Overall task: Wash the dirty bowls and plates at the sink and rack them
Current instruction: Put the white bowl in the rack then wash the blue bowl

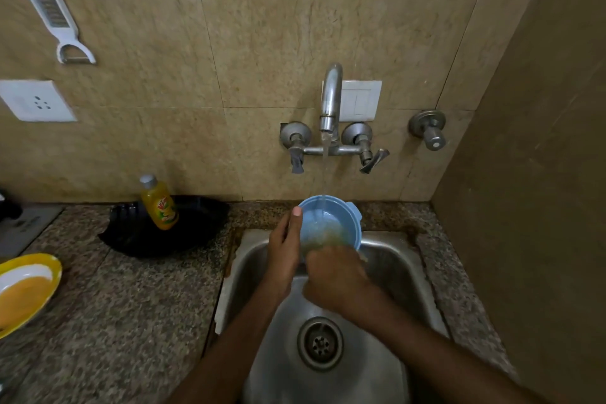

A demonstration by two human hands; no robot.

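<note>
A light blue bowl [331, 220] is held tilted over the steel sink [396, 259], under the stream from the tap [330, 98]. My left hand [285, 246] grips the bowl's left rim, thumb on the edge. My right hand [334, 275] presses into the bowl's lower inside, where yellowish residue shows; whether it holds a scrubber I cannot tell. A yellow plate [49, 269] with a white bowl of orange residue [24, 292] sits at the counter's left edge.
A yellow dish soap bottle [159, 203] stands on a black tray [196, 223] left of the sink. The sink drain [320, 343] lies near me. Tap handles [296, 154] flank the spout. A brown wall [541, 174] closes the right side. A white grater [46, 3] hangs at the upper left.
</note>
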